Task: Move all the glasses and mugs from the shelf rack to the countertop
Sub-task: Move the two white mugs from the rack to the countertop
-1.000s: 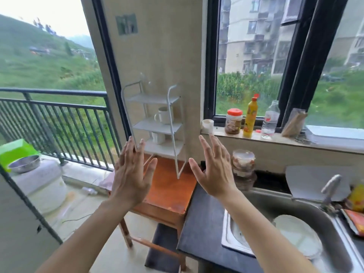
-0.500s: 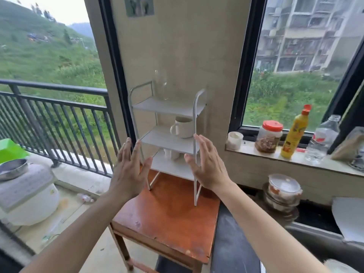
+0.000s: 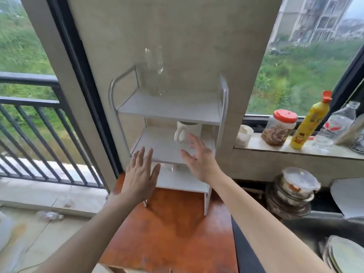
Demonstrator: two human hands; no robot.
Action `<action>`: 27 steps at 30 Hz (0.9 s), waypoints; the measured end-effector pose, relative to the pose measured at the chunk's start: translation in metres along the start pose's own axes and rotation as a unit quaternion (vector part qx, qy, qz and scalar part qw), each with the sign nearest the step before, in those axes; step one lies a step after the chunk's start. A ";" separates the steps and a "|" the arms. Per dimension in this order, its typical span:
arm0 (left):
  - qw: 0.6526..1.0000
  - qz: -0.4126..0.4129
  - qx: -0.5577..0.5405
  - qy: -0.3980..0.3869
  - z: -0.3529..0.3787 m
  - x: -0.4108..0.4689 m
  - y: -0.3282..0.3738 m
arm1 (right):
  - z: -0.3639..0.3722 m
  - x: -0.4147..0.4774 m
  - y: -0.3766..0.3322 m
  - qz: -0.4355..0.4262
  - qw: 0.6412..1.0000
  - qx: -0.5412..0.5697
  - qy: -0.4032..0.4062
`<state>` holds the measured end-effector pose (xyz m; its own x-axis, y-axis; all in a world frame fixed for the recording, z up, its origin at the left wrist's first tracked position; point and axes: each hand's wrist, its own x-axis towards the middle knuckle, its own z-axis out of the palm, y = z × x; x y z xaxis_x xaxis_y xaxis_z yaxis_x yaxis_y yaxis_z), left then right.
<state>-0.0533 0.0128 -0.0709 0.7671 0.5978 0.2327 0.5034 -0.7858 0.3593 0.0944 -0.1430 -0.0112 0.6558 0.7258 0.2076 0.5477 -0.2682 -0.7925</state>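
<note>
A white three-tier shelf rack stands on an orange wooden table against the wall. A clear tall glass stands on its top tier. A white mug sits on the middle tier, handle to the left. Another white mug on the bottom tier is mostly hidden behind the middle shelf. My right hand is open with fingers spread, just in front of the middle-tier mug. My left hand is open at the rack's front left, holding nothing.
The dark countertop runs right of the table, with a sink and plates at the lower right. Stacked lidded bowls sit at the back. A small white cup, jar, yellow bottle and water bottle line the sill.
The view has moved closer to the rack. Both open hands have reached forward; the right hand now lies near the middle-tier mug.
</note>
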 end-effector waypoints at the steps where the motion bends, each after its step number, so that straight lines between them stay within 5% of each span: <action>1: 1.000 0.004 0.018 -0.008 0.008 -0.001 -0.006 | 0.007 0.009 0.001 0.023 1.000 0.017 -0.012; 8: 0.998 0.032 0.046 -0.012 0.023 -0.004 -0.019 | 0.031 0.050 -0.004 0.118 0.972 0.181 -0.085; 13: 0.999 0.046 0.018 -0.008 0.026 -0.007 -0.019 | 0.027 0.044 0.001 0.125 0.965 0.230 -0.028; 19: 0.976 0.042 -0.130 0.172 0.051 -0.034 -0.003 | 0.021 0.023 0.012 0.148 0.956 0.247 0.062; 23: 0.955 -0.086 -0.281 0.044 0.077 -0.032 0.009 | 0.013 0.009 0.015 0.131 0.964 0.220 0.069; 27: 0.934 -0.124 -0.328 -0.071 0.092 -0.008 0.020 | 0.009 -0.005 0.013 0.129 0.965 0.218 0.068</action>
<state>-0.0128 -0.0219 -0.1490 0.7280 0.6847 -0.0364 0.3566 -0.3327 0.8730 0.0938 -0.1446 -0.0275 0.8199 0.5721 0.0203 0.1050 -0.1155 -0.9877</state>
